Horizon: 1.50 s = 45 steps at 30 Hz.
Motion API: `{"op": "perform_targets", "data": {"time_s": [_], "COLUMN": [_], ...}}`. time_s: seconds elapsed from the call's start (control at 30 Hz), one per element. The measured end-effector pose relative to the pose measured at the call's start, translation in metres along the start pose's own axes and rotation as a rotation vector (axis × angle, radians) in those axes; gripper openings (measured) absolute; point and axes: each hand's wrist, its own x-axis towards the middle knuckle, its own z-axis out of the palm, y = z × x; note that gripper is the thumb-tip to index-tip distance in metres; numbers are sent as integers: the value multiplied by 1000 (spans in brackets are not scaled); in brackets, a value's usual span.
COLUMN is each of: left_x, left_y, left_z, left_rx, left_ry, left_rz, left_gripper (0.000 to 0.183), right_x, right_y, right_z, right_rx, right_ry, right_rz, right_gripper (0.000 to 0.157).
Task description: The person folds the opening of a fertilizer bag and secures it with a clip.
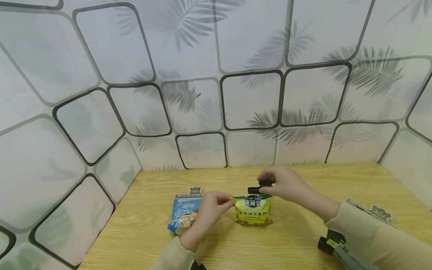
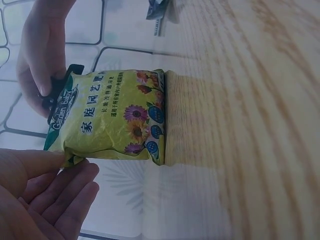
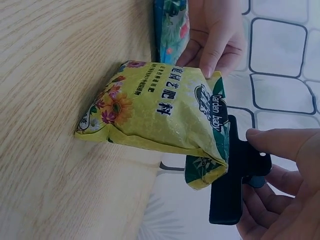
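Observation:
A small yellow bag of garden fertilizer (image 1: 253, 212) with a green top band and printed flowers stands upright on the wooden table. My left hand (image 1: 215, 208) pinches its top left corner between thumb and fingers. In my right hand (image 1: 288, 183) is a black bag clip (image 3: 230, 175), gripped by its handles between thumb and fingers. The clip's long bar lies along the bag's green top edge in the right wrist view; whether it bites on the edge I cannot tell. One top corner of the bag (image 3: 205, 172) is folded over beside the clip.
Left of my left hand lies a blue printed bag (image 1: 185, 212), partly hidden by that hand, with a grey ornate, toothed-edge piece (image 1: 195, 191) at its top. A similar grey piece (image 1: 379, 213) shows behind my right sleeve. Patterned cloth (image 1: 249, 101) rises behind the table.

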Motion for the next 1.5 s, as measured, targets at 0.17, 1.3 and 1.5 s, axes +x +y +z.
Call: {"op": "perform_targets", "data": {"time_s": [0.17,1.3,1.5], "left_x": [0,0,-1], "left_y": [0,2,2], "left_z": [0,-1,-2], "left_rx": [-4,-14,-20], "left_ry": [-8,-12,-11], "left_rz": [-5,-1,10], "left_gripper": [10,9,9], "right_x": [-1,-6,-7], "right_y": [-1,-22,-26], "right_z": [1,3,2], "right_rx": [-29,-444,-476], "right_ry": [14,109,139], "right_rz": [-37,-268,-317], "right_gripper": [26,27,29]}}
